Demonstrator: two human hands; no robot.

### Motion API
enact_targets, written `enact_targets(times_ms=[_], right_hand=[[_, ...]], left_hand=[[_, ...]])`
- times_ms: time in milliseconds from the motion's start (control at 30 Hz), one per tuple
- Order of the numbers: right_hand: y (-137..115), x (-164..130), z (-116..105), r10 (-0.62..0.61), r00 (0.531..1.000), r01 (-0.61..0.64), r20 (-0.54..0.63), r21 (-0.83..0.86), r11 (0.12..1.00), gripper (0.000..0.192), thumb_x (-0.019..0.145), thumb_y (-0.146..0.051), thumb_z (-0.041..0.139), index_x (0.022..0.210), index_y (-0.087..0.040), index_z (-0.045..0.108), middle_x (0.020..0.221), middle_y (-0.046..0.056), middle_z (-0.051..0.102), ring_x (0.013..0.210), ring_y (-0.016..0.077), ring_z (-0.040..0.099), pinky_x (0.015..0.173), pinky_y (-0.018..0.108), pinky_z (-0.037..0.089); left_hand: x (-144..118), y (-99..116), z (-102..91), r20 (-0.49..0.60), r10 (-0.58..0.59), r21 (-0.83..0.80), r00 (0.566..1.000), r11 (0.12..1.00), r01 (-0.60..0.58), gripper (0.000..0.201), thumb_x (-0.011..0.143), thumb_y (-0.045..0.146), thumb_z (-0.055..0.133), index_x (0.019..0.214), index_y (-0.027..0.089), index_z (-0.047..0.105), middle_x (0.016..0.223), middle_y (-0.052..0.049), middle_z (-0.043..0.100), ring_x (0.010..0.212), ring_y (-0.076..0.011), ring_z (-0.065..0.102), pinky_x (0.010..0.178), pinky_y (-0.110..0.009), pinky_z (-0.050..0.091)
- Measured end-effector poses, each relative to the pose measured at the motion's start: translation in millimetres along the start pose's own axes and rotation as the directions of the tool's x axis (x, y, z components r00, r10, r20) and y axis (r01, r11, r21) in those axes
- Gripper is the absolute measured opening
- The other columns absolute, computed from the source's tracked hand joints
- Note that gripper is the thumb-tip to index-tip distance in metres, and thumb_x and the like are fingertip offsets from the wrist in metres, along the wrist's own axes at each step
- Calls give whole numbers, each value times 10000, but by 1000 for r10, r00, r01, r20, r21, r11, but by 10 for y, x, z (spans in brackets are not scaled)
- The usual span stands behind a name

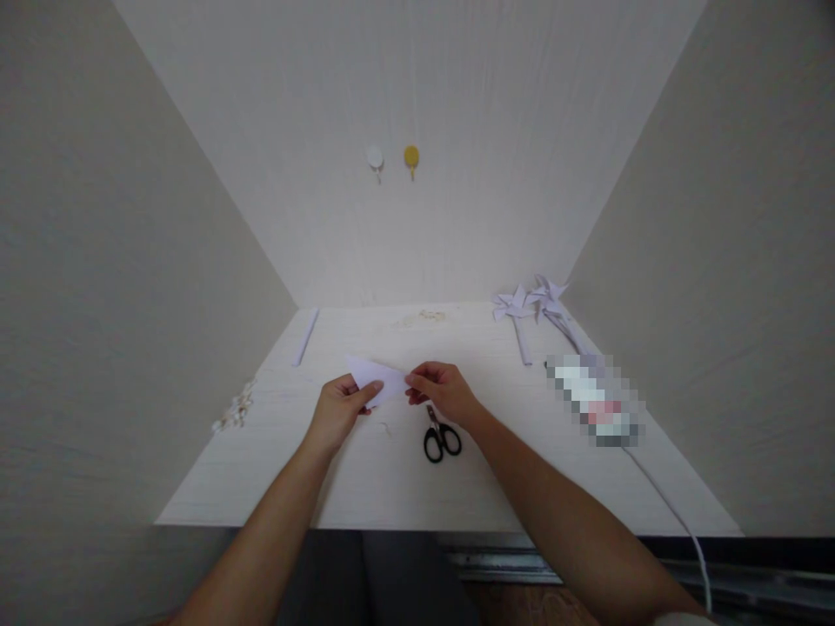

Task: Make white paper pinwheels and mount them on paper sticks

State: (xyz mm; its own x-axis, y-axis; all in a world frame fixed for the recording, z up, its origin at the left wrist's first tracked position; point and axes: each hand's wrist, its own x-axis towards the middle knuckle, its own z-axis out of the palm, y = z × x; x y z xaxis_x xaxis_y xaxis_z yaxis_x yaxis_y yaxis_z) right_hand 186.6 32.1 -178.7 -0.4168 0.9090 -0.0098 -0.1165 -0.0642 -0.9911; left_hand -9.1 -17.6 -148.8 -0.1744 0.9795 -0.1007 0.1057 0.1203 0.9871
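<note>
A folded piece of white paper [384,380], roughly triangular, is held up over the table between both hands. My left hand [343,404] grips its left part, with the thumb lying on top and the fingers underneath. At its right corner, the thumb and fingertips of my right hand [444,389] pinch the paper. Just below my right hand, a pair of scissors [440,436] with black handles lies on the table, its tips pointing away from me. A thin dark thread or scrap [386,428] is on the surface near my left hand.
White paper pinwheels [515,304] on rolled sticks lie at the back right. A pixelated object [593,400] with a white cable [671,504] rests on the right. A paper stick [305,337] lies back left, small pale pieces [235,409] at the left edge. Two hooks [410,158] hang on the wall.
</note>
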Motion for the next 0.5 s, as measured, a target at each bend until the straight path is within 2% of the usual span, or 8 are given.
enact_targets(times_ms=[133, 233, 300, 400, 500], right_hand=[[-8, 24, -86, 4, 1000, -3, 12, -76, 997, 389, 791, -555, 768, 810, -180, 668, 690, 13, 708, 597, 129, 658, 637, 285, 551], [-71, 9, -124, 25, 997, -11, 79, -178, 984, 293, 800, -440, 787, 774, -170, 675, 635, 3, 685, 564, 121, 612, 578, 257, 492], [-152, -16, -105, 43, 989, -5, 140, -259, 966, 213, 796, -347, 792, 758, -163, 694, 619, -2, 678, 549, 116, 580, 545, 242, 445], [-309, -53, -4, 58, 971, 32, 234, -363, 931, 115, 805, -253, 769, 761, -160, 718, 635, -3, 685, 600, 128, 604, 584, 245, 454], [-458, -66, 140, 70, 949, 80, 307, -448, 890, 54, 809, -204, 753, 776, -163, 740, 669, -4, 701, 641, 133, 613, 609, 242, 448]], left_hand=[[20, -2, -97, 67, 21, 55, 998, 998, -25, 429, 623, 537, 871, 767, 156, 735, 699, -43, 721, 617, -155, 622, 618, -287, 510], [87, 141, -290, 187, 34, 127, 982, 990, -58, 478, 642, 532, 851, 964, 188, 768, 835, -55, 770, 740, -195, 680, 688, -306, 521], [124, 260, -400, 310, 8, 210, 951, 975, -76, 449, 649, 498, 858, 970, 190, 792, 872, -74, 791, 802, -226, 703, 752, -332, 527], [125, 372, -443, 474, -55, 346, 879, 929, -129, 286, 697, 438, 842, 849, 197, 827, 796, -65, 780, 733, -219, 666, 710, -326, 487], [71, 380, -389, 549, -46, 397, 835, 893, -212, 218, 760, 434, 791, 780, 219, 822, 703, -24, 696, 665, -184, 574, 657, -304, 424]])
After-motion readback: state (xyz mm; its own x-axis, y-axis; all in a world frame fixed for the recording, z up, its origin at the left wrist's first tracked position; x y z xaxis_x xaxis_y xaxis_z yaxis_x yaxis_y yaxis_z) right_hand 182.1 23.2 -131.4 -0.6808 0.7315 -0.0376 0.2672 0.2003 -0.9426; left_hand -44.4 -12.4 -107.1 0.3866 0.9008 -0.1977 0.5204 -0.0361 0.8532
